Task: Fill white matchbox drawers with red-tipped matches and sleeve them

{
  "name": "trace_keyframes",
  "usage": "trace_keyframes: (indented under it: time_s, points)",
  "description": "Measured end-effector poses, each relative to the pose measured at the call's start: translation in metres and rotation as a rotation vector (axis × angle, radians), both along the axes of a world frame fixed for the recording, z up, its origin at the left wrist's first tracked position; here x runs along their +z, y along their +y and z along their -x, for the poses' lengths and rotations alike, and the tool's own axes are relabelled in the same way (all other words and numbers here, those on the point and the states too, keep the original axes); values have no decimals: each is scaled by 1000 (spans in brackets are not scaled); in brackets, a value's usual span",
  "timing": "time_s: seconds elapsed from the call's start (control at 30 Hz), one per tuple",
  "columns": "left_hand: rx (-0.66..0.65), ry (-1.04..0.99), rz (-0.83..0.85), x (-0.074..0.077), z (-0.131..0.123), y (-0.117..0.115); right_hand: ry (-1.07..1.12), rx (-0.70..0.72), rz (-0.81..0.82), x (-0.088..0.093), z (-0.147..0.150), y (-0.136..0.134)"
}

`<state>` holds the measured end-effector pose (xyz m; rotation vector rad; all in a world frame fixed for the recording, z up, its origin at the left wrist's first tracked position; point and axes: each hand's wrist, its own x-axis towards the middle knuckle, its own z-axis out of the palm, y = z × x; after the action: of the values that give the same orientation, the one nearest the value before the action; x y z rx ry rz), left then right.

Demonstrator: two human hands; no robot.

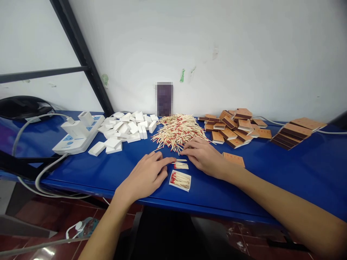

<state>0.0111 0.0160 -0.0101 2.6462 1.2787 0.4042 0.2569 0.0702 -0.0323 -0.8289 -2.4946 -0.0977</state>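
My left hand [148, 175] lies palm down on the blue table [284, 180], its index finger stretched out to a small bunch of red-tipped matches [180, 165]. My right hand [204, 156] rests palm down, fingers curled over the near edge of a big pile of matches [177, 130]. Just in front of both hands stands an open white tray [180, 180] partly filled with matches. A brown matchbox sleeve [234, 159] lies flat beside my right wrist.
A heap of empty white trays [126, 130] lies at the back left, next to a white power strip [78, 135] with plugs and cables. Brown sleeves [235, 126] are piled at the back right, with a neat stack [296, 131] farther right. The wall is close behind.
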Motion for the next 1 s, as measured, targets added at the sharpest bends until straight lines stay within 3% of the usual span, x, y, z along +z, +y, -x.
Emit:
trace_keyframes:
  time_s: [0.43, 1.0]
  points:
    - [-5, 0, 13, 3, -1, 0, -97, -30, 73, 12, -1, -8]
    - [-2, -6, -3, 1, -1, 0, -104, -118, 45, 13, 6, -9]
